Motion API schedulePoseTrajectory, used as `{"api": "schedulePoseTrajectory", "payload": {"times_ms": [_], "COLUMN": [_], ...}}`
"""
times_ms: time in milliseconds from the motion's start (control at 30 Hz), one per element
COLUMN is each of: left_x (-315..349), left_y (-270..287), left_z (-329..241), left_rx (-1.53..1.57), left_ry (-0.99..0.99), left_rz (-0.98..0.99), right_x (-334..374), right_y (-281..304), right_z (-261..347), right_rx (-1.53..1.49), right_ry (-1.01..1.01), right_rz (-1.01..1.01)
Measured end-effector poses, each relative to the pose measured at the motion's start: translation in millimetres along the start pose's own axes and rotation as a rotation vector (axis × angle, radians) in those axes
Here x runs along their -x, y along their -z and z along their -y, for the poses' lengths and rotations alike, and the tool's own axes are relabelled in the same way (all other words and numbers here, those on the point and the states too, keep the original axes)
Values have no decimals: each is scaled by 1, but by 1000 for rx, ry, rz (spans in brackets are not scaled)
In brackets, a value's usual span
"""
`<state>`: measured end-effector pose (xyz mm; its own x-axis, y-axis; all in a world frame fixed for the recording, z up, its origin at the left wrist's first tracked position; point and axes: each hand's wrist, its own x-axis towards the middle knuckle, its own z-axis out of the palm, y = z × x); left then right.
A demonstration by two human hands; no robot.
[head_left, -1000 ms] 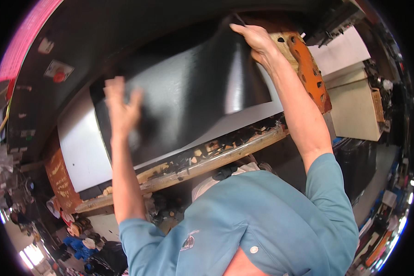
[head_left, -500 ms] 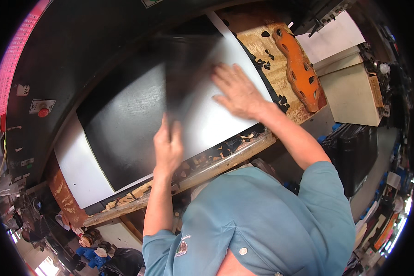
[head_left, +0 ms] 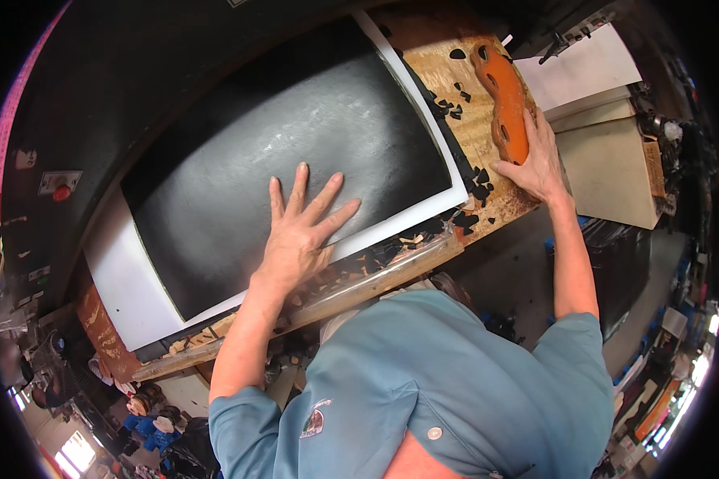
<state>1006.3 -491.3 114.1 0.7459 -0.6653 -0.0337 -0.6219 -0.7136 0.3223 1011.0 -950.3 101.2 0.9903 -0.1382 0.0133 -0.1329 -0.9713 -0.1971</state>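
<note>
A large black sheet (head_left: 216, 207) lies spread flat over a white sheet (head_left: 128, 279), whose margins show along several sides. My left hand (head_left: 297, 239) is open, fingers spread and palm down on the near part of the black sheet. On the worn board to the right, my right hand (head_left: 542, 164) grips the near end of an orange cutting die (head_left: 499, 92), its thumb on one side and its fingers along the other. The die is long and wavy, with several dark slots; its near end is partly hidden by the hand.
Black scraps (head_left: 478, 185) are scattered over the board (head_left: 435, 68) and along the wooden front edge (head_left: 375, 278). A dark machine body with a red button (head_left: 61, 192) rises behind and left. A pale box (head_left: 607, 172) stands at the right, near black plastic (head_left: 615, 263).
The black sheet, blurred and partly raised before, now lies flat over more of the white one. My left hand has spread on it; my right hand has moved right onto the orange cutting die.
</note>
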Motion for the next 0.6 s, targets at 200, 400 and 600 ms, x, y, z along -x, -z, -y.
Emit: {"api": "schedulePoseTrajectory", "payload": {"times_ms": [200,400,600], "left_x": [4,84,161], "left_y": [5,10,9], "left_z": [8,61,123], "left_rx": [86,-45,-176], "left_ry": [-53,317,821], "left_rz": [-9,-256,-526], "right_x": [-2,-15,27], "right_y": [-8,2,41], "right_z": [-14,-35,13], "right_rx": [-20,-545,-1776], "right_ry": [196,207,-15], "right_rz": [-135,-49,517]}}
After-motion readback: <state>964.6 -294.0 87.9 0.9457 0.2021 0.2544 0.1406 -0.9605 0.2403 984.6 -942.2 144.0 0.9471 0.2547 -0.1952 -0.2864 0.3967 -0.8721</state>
